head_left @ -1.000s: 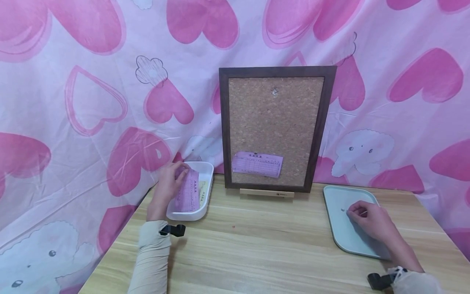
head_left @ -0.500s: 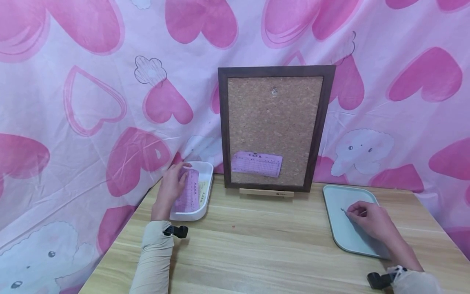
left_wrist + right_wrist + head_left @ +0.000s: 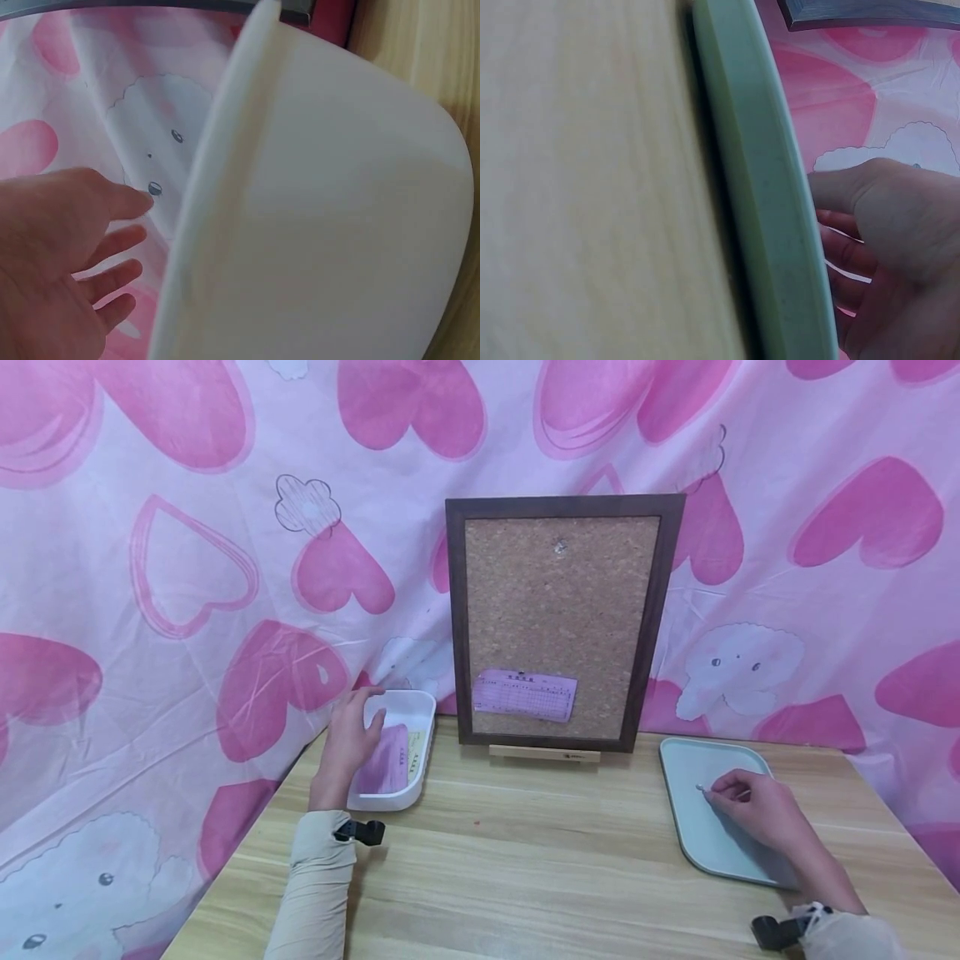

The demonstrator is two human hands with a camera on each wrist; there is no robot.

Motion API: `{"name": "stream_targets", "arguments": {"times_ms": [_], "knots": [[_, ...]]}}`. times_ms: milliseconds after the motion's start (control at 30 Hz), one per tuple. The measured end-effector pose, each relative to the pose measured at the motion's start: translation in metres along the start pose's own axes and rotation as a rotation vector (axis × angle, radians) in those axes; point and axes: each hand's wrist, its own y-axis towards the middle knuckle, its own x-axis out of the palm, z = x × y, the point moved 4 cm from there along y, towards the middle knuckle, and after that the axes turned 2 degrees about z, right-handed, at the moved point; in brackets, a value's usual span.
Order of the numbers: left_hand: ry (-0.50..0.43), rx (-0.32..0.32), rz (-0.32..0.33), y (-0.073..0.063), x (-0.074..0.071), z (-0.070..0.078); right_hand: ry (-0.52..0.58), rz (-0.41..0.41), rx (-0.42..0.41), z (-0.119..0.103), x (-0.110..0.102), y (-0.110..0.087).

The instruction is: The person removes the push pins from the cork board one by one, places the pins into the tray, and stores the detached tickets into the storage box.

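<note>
Moved since half a second ago: loose purple slip [image 3: 386,762] sits lower in the white bin [image 3: 380,803]; its upper end was up by the left hand [image 3: 347,742], now below it. Right hand [image 3: 759,806] nearly unchanged.
Corkboard [image 3: 562,602] (landmark): dark-framed, propped upright on a pale wooden stand [image 3: 546,752] at the back of the table [image 3: 540,860].
Bin: left of corkboard; holds the loose purple slip and, beside it, a yellowish slip [image 3: 415,750].
Left hand: left of corkboard, over the bin's left side; thumb and fingers apart, nothing gripped.
Tray [image 3: 708,843]: pale green, right of corkboard, slightly nearer the person.
Right hand: over the tray, right of corkboard; fingers bent, thumb and forefinger tips close together at a tiny silvery piece [image 3: 700,787]. Pinched or merely touched: cannot tell.
Pinned slip [image 3: 525,697]: purple, printed grid, on corkboard's lower left.
Silvery cluster [image 3: 560,547]: corkboard's top centre.
Backdrop [image 3: 75,568]: pink-heart cloth behind corkboard.
</note>
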Motion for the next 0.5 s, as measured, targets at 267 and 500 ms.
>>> {"name": "stream_targets", "arguments": {"times_ms": [267, 500], "knots": [[-0.055, 0.064, 0.007, 0.001, -0.003, 0.019, 0.047, 0.061, -0.013, -0.014, -0.005, 0.000], [-0.151, 0.199, 0.046, 0.005, -0.003, 0.036, 0.040, 0.160, -0.021, -0.036, -0.011, -0.001]]}}
